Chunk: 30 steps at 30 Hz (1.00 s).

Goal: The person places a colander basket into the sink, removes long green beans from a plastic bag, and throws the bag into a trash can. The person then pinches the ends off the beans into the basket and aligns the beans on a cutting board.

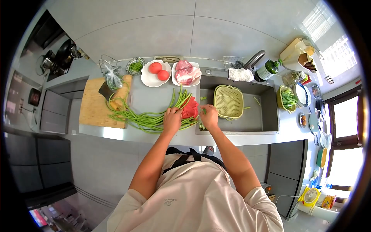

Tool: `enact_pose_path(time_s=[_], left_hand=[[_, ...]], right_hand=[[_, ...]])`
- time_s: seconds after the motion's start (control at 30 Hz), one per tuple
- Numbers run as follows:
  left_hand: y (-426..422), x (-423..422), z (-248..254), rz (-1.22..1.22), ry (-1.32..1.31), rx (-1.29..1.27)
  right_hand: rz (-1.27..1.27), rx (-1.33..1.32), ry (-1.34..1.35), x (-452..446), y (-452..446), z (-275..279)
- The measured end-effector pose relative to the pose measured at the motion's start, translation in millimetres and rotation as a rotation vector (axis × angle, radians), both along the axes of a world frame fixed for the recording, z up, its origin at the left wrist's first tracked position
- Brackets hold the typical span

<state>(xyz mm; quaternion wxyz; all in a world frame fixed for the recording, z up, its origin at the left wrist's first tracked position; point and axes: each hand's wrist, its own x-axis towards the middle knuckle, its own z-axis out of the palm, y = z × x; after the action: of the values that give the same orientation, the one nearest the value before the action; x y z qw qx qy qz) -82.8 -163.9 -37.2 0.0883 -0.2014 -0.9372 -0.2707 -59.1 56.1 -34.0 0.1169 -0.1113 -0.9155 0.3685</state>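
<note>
A long bunch of green long beans (148, 119) lies across the counter, its left end reaching over the cutting board. My left hand (172, 119) is closed on some of the beans, beside a red plastic bag (189, 108) that lies among them. At the sink's left edge, my right hand (209, 116) has its fingers pinched together; what they hold, if anything, is too small to make out. Small green bits (201, 126) lie beside it at that edge. Inside the sink (261, 116) sits a light-green draining basket (228, 102).
A wooden cutting board (92, 104) bears a knife (105, 91) and a plastic bag of greens (113, 79). Behind the beans stand a plate of tomatoes (148, 80) and a dish of raw meat (186, 73). The faucet (256, 58) and a green bottle (267, 70) are behind the sink.
</note>
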Motion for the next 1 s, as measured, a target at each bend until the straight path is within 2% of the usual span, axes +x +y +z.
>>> enact_pose_path(time_s=[0.1, 0.2, 0.3, 0.33, 0.43, 0.63, 0.83, 0.93, 1.0], left_hand=[[6.8, -8.3, -2.0, 0.037, -0.084, -0.139], [6.7, -11.2, -0.9, 0.034, -0.128, -0.169], [4.4, -9.9, -6.2, 0.262, 0.043, -0.06], [-1.8, -13.0, -11.5, 0.278, 0.012, -0.086], [-23.8, -19.1, -20.6, 0.169, -0.11, -0.135], [-38.0, -4.2, -19.0, 0.11, -0.063, 0.013], [-41.8, 9.2, -5.9, 0.049, 0.01, 0.219], [-45.4, 14.8, -3.8, 0.013, -0.025, 0.25], [-48.8, 17.4, -5.9, -0.005, -0.046, 0.263]], right_hand=[[-0.003, 0.037, 0.048, 2.4, -5.3, -5.1], [0.035, -0.11, -0.087, 4.8, -7.7, -4.5], [0.074, -0.117, -0.107, 6.9, -10.1, -5.1], [0.084, -0.119, -0.117, 8.1, -11.3, -6.0], [0.112, -0.151, -0.193, 8.8, -14.3, -6.0], [0.182, -0.149, -0.153, 4.5, -20.8, -14.1], [0.066, -0.22, -0.088, -6.4, -31.5, -17.7], [0.141, -0.214, -0.09, -6.6, -28.6, -20.6], [0.076, -0.382, -0.146, -4.1, -28.5, -17.5]])
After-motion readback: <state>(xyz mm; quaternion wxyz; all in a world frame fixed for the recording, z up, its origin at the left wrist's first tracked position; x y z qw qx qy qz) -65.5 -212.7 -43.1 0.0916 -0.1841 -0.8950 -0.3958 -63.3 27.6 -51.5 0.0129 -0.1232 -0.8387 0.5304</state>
